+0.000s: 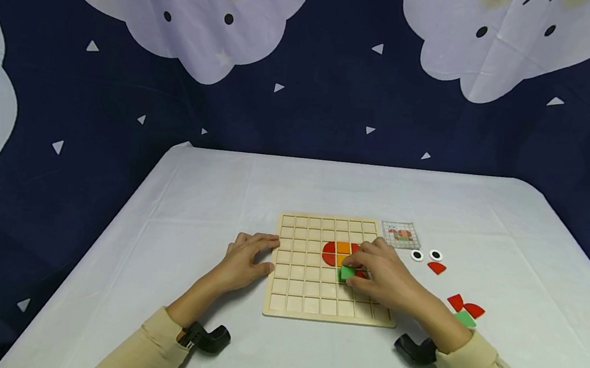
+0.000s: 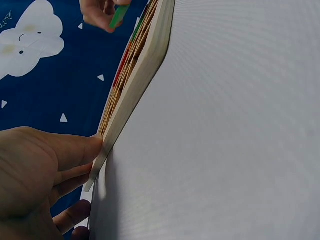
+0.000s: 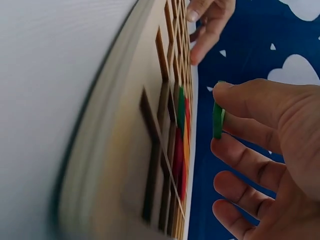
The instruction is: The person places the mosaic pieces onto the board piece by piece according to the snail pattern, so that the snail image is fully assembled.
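Take the head view as the dial, with 12 o'clock at the desk's [image 1: 202, 209] far edge.

Your right hand [image 1: 386, 277] grasps a green piece [image 3: 218, 121] between thumb and fingers. The piece is thin and flat, of one even green. In the right wrist view it stands nearly edge-on, and its outline is partly covered by your fingertips; the remaining fingers are loosely bent. It is located over the board [image 1: 284, 307], just toward 3 o'clock from the centre.

Your left hand [image 1: 244, 264] grasps nothing; its fingers are extended and touch the board's edge at 9 o'clock.

The board is pale wood with rounded corners, divided by raised strips into square cells. Seated in it are orange squares [image 1: 343, 248] near the centre. Red pieces [image 1: 327, 258] with a curved outer edge adjoin them at 9 o'clock. A second green piece [image 3: 181, 107] lies in the grid; more red lies partly under your right hand.

Outside the board, the printed card [image 1: 401, 235] lies at 2 o'clock. Beyond it toward 3 o'clock are two white discs [image 1: 435, 255] with black centres and one red wedge [image 1: 436, 268]. Between 3 and 4 o'clock lie two red curved pieces [image 1: 473, 311] and a green loose piece [image 1: 465, 319].
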The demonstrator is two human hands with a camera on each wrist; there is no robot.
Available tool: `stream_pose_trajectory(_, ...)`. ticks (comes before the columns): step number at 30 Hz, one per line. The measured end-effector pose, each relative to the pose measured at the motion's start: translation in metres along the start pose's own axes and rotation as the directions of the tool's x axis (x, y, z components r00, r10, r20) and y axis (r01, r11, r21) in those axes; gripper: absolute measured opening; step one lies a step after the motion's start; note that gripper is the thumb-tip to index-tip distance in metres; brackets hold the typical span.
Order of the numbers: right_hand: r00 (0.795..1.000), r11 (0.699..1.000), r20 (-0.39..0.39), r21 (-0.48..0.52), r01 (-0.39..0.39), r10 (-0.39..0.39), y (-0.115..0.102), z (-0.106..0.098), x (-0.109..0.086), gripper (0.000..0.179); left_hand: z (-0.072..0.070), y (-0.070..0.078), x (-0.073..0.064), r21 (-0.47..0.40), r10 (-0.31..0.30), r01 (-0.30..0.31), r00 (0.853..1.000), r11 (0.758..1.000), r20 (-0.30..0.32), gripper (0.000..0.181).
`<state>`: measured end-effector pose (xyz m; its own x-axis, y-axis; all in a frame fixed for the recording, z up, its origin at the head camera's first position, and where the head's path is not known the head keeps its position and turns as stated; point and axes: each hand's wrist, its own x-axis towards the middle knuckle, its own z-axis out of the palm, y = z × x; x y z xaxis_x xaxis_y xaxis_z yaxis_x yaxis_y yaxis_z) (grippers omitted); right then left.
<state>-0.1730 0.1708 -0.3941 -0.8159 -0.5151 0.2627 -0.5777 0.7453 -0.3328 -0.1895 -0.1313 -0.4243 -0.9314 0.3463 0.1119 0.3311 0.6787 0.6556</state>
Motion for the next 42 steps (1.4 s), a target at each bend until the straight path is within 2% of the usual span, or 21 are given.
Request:
stream_pose_trajectory(7, 1.0, 1.0, 0.019, -0.007, -0.001, 0.001, -0.009, 0.012, 0.015, 0.021, 0.0, 0.0, 0.0, -0.006, -0.003, 0.003, 1.0, 1.0, -0.002, 0.047)
stream_pose_trajectory(16, 0.998, 1.0, 0.066, -0.005, 0.007, -0.007, -0.013, 0.02, 0.023, 0.023, 0.0, 0.001, 0.0, -0.004, -0.003, 0.003, 1.0, 1.0, 0.0, 0.047)
stream_pose_trajectory(24, 0.997, 0.999, 0.073, -0.035, 0.041, -0.038, -0.013, 0.023, 0.024, 0.024, 0.001, 0.0, 0.0, -0.01, -0.003, 0.003, 1.0, 1.0, -0.006, 0.047)
stream_pose_trajectory(42, 0.997, 0.999, 0.07, -0.03, 0.032, -0.03, -0.013, 0.022, 0.023, 0.024, 0.0, 0.0, 0.001, -0.015, -0.005, 0.005, 1.0, 1.0, 0.002, 0.047)
